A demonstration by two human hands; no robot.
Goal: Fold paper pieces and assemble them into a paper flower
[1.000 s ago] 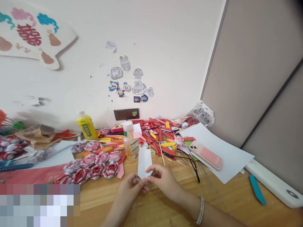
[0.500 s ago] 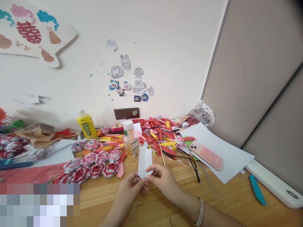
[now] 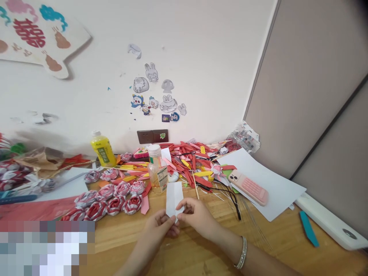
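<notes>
A small white paper strip [image 3: 174,196] with a crease down its length stands upright between my hands. My left hand [image 3: 161,227] pinches its lower end between thumb and fingers. The fingers of my right hand [image 3: 198,217] grip the lower right edge, close to the left fingertips. Just behind the strip is a clear jar with a white lid [image 3: 157,172]. Rolled red, pink and white paper roses [image 3: 115,206] lie to the left of my hands.
Red, pink and yellow folded strips [image 3: 186,163] are heaped by the wall. A yellow bottle [image 3: 104,150] stands back left. At right are a pink phone [image 3: 250,188] on white paper [image 3: 283,193], a teal strip [image 3: 308,229] and thin wires.
The view has shifted slightly, so the whole scene sits a little further up and left. Both hands keep their hold on the white paper strip, whose top looks slightly wider.
</notes>
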